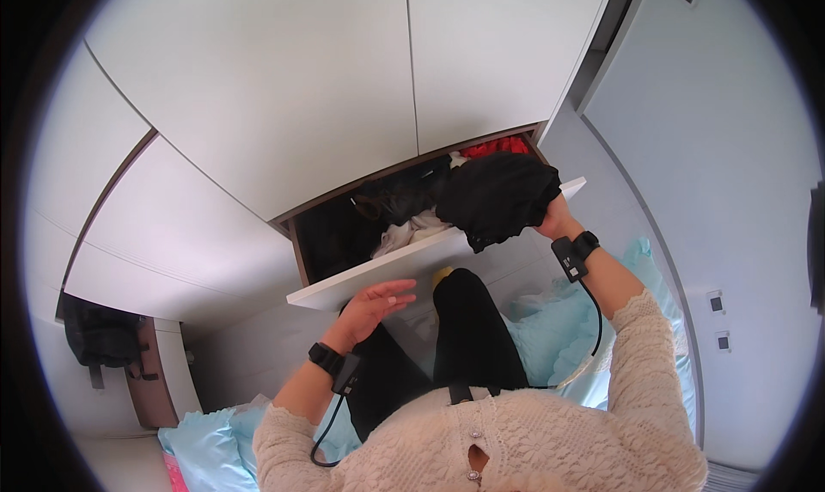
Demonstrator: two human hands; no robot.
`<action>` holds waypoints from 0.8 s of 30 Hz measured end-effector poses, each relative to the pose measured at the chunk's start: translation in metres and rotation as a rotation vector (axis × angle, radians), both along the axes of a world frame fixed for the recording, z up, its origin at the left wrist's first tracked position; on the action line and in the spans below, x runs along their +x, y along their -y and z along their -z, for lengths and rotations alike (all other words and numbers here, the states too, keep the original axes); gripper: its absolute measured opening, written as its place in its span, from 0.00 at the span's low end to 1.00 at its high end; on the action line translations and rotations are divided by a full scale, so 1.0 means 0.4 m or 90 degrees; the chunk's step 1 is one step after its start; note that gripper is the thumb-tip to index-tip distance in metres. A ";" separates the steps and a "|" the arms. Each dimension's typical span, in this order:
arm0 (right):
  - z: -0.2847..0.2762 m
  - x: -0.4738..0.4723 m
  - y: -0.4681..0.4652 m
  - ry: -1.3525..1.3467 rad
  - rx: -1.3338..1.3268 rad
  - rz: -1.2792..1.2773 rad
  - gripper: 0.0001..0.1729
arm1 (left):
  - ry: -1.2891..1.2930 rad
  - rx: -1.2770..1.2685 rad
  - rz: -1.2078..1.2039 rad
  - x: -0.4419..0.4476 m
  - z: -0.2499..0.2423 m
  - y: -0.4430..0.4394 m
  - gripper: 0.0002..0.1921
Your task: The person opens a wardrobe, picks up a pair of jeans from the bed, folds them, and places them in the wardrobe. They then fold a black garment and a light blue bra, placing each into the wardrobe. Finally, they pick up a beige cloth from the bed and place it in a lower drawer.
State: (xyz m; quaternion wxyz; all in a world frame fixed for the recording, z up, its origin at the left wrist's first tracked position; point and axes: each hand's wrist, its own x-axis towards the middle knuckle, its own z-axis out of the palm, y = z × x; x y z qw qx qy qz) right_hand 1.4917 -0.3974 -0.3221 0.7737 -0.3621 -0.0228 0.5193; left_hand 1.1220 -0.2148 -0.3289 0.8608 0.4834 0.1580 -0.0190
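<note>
My right hand [555, 218] holds a bunched black garment [499, 192] over the right part of a pulled-out drawer [380, 266]. Cloth hides most of its fingers. My left hand [377, 305] is in front of the drawer's white front panel, fingers apart and holding nothing. Inside the drawer lie dark clothes [341, 234] at the left and middle, white or pale grey cloth [412, 229] near the front, and a red garment [496, 146] in the back right corner.
White wardrobe doors [277, 86] rise behind the drawer. Light blue ruffled bedding [554, 324] lies around my black-clad legs. A black bag [103, 331] is at the far left. A pale door or panel [715, 170] with switches stands at the right. Cables hang from both wrist devices.
</note>
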 end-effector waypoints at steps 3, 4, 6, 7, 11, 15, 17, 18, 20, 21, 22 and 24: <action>0.042 0.119 -0.055 0.046 0.042 0.008 0.23 | -0.011 -0.063 -0.030 0.005 0.034 -0.015 0.20; 0.063 0.163 -0.077 0.057 0.039 0.009 0.23 | -0.013 -0.081 -0.034 0.006 0.044 -0.022 0.20; 0.109 0.250 -0.107 0.068 -0.065 0.000 0.23 | -0.020 -0.121 -0.055 0.007 0.065 -0.028 0.19; 0.128 0.293 -0.119 0.069 -0.164 -0.009 0.23 | -0.036 -0.087 -0.066 0.013 0.076 -0.035 0.18; 0.195 0.355 -0.164 0.282 -0.792 0.075 0.26 | -0.040 -0.099 -0.154 0.050 0.106 -0.085 0.17; 0.179 0.276 -0.177 0.863 -0.662 -0.216 0.42 | -0.069 -0.106 -0.210 0.090 0.108 -0.102 0.23; 0.147 0.239 -0.208 0.784 -0.671 -0.481 0.47 | -0.150 -0.009 -0.142 0.106 0.107 -0.106 0.27; 0.135 0.225 -0.229 0.774 -0.696 -0.562 0.47 | -0.142 0.030 -0.111 0.113 0.109 -0.108 0.29; 0.121 0.209 -0.261 0.705 -0.714 -0.595 0.47 | -0.204 0.065 -0.086 0.120 0.116 -0.109 0.31; 0.121 0.210 -0.274 0.670 -0.693 -0.592 0.47 | -0.219 0.081 -0.076 0.121 0.123 -0.109 0.32; 0.129 0.217 -0.298 0.714 -0.730 -0.698 0.44 | -0.211 0.114 -0.077 0.121 0.129 -0.110 0.32; 0.173 0.230 -0.345 1.063 -0.689 -0.979 0.35 | -0.201 0.173 -0.077 0.118 0.144 -0.107 0.32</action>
